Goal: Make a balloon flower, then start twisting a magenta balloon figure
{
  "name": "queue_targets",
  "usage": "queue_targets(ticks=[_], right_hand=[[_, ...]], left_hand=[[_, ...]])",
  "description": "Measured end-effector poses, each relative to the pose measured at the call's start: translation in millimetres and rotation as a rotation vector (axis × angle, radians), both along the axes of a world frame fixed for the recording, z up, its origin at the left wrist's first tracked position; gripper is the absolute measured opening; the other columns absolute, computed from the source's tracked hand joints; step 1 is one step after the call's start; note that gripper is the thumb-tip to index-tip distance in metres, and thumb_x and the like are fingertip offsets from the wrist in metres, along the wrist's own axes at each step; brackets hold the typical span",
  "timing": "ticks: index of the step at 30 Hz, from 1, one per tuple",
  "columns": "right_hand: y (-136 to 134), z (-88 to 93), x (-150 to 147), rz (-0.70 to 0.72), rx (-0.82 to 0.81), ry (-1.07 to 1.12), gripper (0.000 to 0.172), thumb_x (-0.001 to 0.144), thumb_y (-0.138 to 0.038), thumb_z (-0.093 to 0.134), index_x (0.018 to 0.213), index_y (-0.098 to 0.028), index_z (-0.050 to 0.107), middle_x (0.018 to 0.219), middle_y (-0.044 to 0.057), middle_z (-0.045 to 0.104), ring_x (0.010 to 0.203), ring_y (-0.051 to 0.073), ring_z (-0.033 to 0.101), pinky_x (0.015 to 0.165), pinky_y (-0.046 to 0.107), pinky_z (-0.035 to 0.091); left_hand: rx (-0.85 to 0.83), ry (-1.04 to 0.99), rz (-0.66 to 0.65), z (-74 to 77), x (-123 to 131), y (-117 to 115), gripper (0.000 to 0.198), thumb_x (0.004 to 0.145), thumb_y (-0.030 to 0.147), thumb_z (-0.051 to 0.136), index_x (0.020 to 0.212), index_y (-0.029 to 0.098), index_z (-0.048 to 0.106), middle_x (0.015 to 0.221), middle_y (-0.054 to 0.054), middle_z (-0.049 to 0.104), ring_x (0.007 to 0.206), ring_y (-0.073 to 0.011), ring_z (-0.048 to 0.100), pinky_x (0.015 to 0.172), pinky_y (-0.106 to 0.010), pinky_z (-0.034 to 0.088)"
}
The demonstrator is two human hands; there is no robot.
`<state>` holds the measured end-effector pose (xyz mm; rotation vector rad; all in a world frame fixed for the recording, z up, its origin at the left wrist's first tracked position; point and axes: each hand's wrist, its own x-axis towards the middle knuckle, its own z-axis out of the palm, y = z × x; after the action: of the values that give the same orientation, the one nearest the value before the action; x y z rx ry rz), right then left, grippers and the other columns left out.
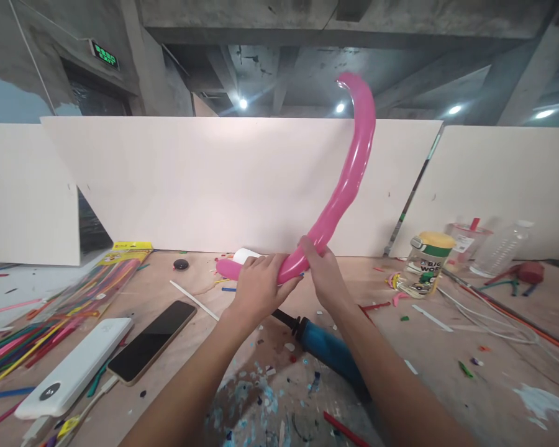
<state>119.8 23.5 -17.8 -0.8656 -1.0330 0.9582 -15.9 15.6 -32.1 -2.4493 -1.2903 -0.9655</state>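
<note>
A long inflated pink balloon [349,180] rises from my hands up and to the right, its top end curling left. Around its lower part is my left hand [261,282], closed, with the short end of the balloon sticking out to the left. Just right of it, my right hand [321,267] grips the balloon, thumb along its near side. Below the hands lies a blue hand pump [328,351] with a black nozzle, partly covered by my right forearm.
A black phone [151,341], a white power bank [74,366] and a pack of uninflated balloons [121,267] lie on the left. A yellow-lidded jar [426,264], a clear bottle [503,248] and cables are at right. White boards [190,180] stand behind.
</note>
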Motion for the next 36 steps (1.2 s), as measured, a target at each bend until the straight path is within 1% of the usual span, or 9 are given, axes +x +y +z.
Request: queue_targets(ticks=[3,8,12,16,20,22,27,33,36], right_hand=[[-2,0.8,5,-0.014,-0.022,-0.255,0.036,0.072,-0.050,0.066,0.063,-0.018,0.052,0.053,-0.004,0.044,0.049,0.009,0.038,0.049,0.024,0.034],[-7,6.1,11,0.088,-0.006,-0.339,0.033,0.076,-0.041,0.062,0.058,-0.019,0.046,0.047,-0.007,0.032,0.046,0.007,0.026,0.046,0.024,0.024],[-15,14.2,18,0.291,0.018,-0.424,0.027,0.080,-0.035,0.057,0.060,-0.017,0.054,0.051,-0.004,0.041,0.048,0.008,0.032,0.046,0.024,0.022],[-18,16.9,22,0.372,0.014,-0.409,0.028,0.080,-0.040,0.059,0.066,-0.016,0.058,0.052,-0.003,0.044,0.048,0.008,0.033,0.046,0.024,0.022],[-18,13.7,24,0.561,0.011,-0.308,0.021,0.079,-0.037,0.064,0.088,-0.019,0.062,0.065,-0.001,0.055,0.059,0.011,0.048,0.055,0.026,0.035],[-17,12.6,26,0.618,0.019,-0.241,0.029,0.077,-0.033,0.067,0.101,-0.020,0.059,0.074,0.000,0.059,0.066,0.014,0.052,0.060,0.028,0.038],[-14,13.3,25,0.628,0.150,-0.148,0.036,0.071,-0.020,0.068,0.104,-0.021,0.056,0.079,0.000,0.060,0.068,0.013,0.052,0.065,0.029,0.039],[-17,17.7,18,0.135,0.081,-0.302,0.030,0.076,-0.039,0.066,0.094,-0.018,0.056,0.076,0.000,0.056,0.070,0.014,0.049,0.066,0.029,0.041],[-17,17.0,20,0.289,0.094,-0.261,0.032,0.076,-0.042,0.066,0.096,-0.019,0.056,0.080,0.001,0.059,0.075,0.015,0.053,0.071,0.030,0.043]], left_hand=[[-0.030,0.034,0.008,2.5,-2,-1,0.032,0.090,0.049,0.044,0.092,0.019,0.056,0.085,-0.006,0.067,0.077,-0.0258,0.061,0.072,-0.037,0.037],[-0.253,-0.142,-0.143,7.3,-2,-8,0.033,0.092,0.041,0.038,0.070,0.020,0.049,0.064,-0.002,0.057,0.061,-0.0182,0.053,0.056,-0.029,0.030],[-0.675,-0.430,-0.422,14.5,-3,-13,0.034,0.093,0.038,0.036,0.070,0.018,0.052,0.067,-0.001,0.058,0.061,-0.0147,0.054,0.056,-0.025,0.038],[-1.095,-0.752,-0.664,12.5,-5,-11,0.024,0.087,0.034,0.048,0.075,0.015,0.056,0.064,-0.001,0.057,0.056,-0.0131,0.054,0.056,-0.025,0.042],[-1.566,-1.074,-0.968,0.5,-4,-4,0.023,0.083,0.036,0.051,0.071,0.016,0.054,0.047,0.004,0.043,0.037,-0.0085,0.038,0.043,-0.022,0.035],[-1.690,-1.154,-1.052,-3.4,-4,-2,0.023,0.083,0.038,0.052,0.072,0.017,0.054,0.044,0.006,0.038,0.033,-0.0068,0.030,0.039,-0.020,0.031],[-1.681,-1.222,-0.988,-4.6,-2,2,0.040,0.086,0.053,0.047,0.072,0.016,0.054,0.043,0.006,0.037,0.032,-0.0069,0.031,0.039,-0.020,0.033],[-1.581,-1.183,-0.798,-5.9,3,3,0.039,0.080,0.051,0.059,0.066,0.015,0.051,0.054,0.003,0.049,0.040,-0.0076,0.046,0.044,-0.020,0.036],[-1.656,-1.125,-0.855,-5.6,3,2,0.057,0.079,0.066,0.049,0.055,0.014,0.047,0.048,0.003,0.043,0.038,-0.0074,0.042,0.043,-0.021,0.035]])
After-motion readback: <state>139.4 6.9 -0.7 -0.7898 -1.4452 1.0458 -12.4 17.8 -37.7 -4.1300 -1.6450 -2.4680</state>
